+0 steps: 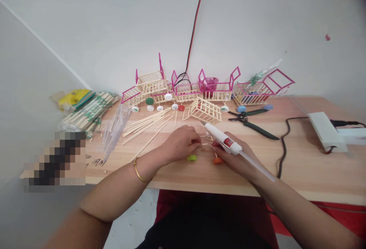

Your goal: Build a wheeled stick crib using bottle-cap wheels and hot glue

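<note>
My left hand is closed, its fingertips pinching the left side of a small frame of thin wooden sticks. Round caps sit at the frame like wheels: a lime green cap, an orange cap and, partly hidden, a white one. My right hand has a white glue gun in its grip, a clear glue stick poking out of the back. The nozzle points up and left, above the frame. My right fingertips are at the frame's right side; their exact contact is hidden.
Several stick-built carts with pink parts line the wall. A small stick structure lies before them. Green-handled cutters and a white power strip lie right; loose sticks, clear glue sticks and bagged sticks lie left.
</note>
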`<action>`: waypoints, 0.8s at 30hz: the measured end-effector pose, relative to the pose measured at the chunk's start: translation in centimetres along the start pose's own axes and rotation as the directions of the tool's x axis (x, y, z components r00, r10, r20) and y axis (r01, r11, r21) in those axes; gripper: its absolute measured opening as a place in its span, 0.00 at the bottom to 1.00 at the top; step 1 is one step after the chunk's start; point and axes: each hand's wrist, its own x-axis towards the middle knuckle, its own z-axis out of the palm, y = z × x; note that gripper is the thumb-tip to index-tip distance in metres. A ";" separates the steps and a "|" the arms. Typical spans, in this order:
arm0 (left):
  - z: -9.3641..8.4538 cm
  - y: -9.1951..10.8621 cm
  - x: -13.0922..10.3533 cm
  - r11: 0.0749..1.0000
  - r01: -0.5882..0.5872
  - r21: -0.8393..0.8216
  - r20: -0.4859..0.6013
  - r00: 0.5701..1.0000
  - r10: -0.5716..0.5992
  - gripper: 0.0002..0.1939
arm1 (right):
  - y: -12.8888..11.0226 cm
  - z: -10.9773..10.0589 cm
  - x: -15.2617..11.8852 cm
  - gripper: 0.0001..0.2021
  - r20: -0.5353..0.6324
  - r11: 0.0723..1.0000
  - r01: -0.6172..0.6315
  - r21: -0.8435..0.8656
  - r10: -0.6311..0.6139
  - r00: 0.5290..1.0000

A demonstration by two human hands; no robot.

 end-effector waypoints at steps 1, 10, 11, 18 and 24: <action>0.0 0.0 0.0 1.000 0.000 -0.001 0.002 1.000 0.000 0.06 | 0.0 0.0 0.0 0.07 0.003 1.000 0.000 0.002 0.000 1.000; 0.1 0.0 0.0 1.000 -0.004 -0.009 0.000 1.000 0.004 0.05 | -0.1 0.0 0.0 0.06 0.015 1.000 -0.007 0.028 0.007 1.000; 0.1 0.0 0.0 1.000 -0.005 -0.009 -0.001 1.000 0.005 0.05 | -0.1 0.0 0.0 0.06 0.015 1.000 -0.007 0.025 0.006 1.000; 0.1 0.0 0.1 1.000 -0.004 0.006 0.010 1.000 0.004 0.06 | 0.1 0.1 0.1 0.06 0.026 1.000 0.005 0.022 -0.006 1.000; 0.2 0.0 0.1 1.000 -0.002 -0.001 0.010 1.000 0.002 0.06 | 0.3 0.2 0.2 0.07 0.021 0.999 0.039 0.016 -0.039 0.999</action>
